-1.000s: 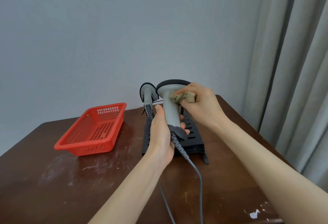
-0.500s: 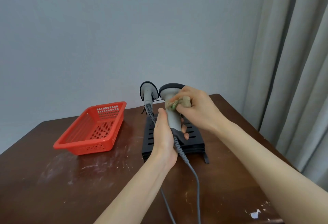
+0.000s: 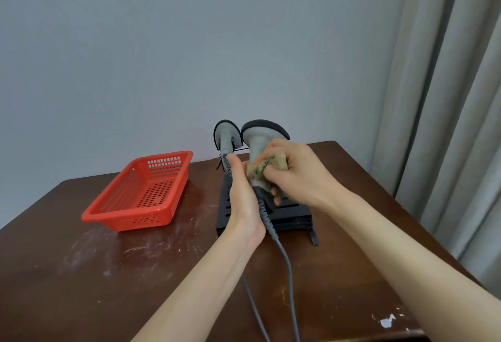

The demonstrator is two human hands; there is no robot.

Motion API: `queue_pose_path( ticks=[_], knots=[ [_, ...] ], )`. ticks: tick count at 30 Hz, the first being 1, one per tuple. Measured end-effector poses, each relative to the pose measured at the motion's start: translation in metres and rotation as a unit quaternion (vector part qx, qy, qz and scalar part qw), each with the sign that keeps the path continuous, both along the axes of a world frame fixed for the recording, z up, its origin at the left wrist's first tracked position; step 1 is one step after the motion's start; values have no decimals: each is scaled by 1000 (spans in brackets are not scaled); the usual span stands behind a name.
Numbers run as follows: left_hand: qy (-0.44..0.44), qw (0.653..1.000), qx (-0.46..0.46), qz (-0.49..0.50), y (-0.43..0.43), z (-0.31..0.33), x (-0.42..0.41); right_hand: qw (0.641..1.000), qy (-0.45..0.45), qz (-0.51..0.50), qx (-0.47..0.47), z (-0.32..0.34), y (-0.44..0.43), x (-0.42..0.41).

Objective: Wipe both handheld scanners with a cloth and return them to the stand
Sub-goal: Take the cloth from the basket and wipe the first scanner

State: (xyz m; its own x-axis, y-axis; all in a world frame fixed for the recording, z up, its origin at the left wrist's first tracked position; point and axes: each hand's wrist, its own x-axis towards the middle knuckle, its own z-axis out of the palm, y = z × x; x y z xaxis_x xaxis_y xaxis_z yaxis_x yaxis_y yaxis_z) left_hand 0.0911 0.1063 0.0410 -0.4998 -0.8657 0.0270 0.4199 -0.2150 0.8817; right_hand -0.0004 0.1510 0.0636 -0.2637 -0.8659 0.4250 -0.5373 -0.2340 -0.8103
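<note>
A grey handheld scanner [image 3: 259, 139] with a dark head stands upright above the black stand [image 3: 291, 213]. My left hand [image 3: 242, 200] grips its handle low down, near where the grey cable [image 3: 283, 255] leaves it. My right hand [image 3: 294, 172] holds a crumpled tan cloth [image 3: 267, 165] against the upper handle, just below the head. A second grey scanner [image 3: 226, 135] sits in the stand at the back left, behind my left thumb.
A red perforated plastic basket [image 3: 141, 192] lies left of the stand on the scuffed brown table [image 3: 108, 274]. Two cables run off the near edge. Grey curtains [image 3: 447, 97] hang at the right, close to the table's corner.
My right hand has slid the cloth down from the scanner's head to the upper handle. The scanner sits slightly lower and both hands are closer together.
</note>
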Motion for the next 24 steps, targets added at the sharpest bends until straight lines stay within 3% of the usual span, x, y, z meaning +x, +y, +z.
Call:
queue_pose_path(
  ticks=[3, 8, 12, 15, 17, 19, 22, 24],
  knots=[
    [10, 1000, 12, -6, -1, 0, 1, 1000, 19, 1, 1, -3, 0, 1],
    [35, 997, 65, -38, 2, 2, 2, 991, 50, -115, -39, 2, -15, -16],
    [29, 997, 70, -35, 0, 2, 4, 998, 17, -46, -30, -4, -7, -4],
    [25, 996, 79, -35, -4, 4, 6, 996, 79, -5, -29, -8, 1, 6],
    [20, 997, 71, -28, -3, 4, 6, 998, 56, 3, -22, -6, 1, 4],
    [16, 998, 60, -21, 0, 4, 5, 1000, 9, -13, -24, 0, -3, -3],
    [19, 998, 61, -30, 4, 6, 3, 994, 37, -92, -45, 5, -12, -14],
    [19, 998, 55, -31, 4, 5, 3, 994, 42, -92, -41, 5, -11, -12]
  ],
)
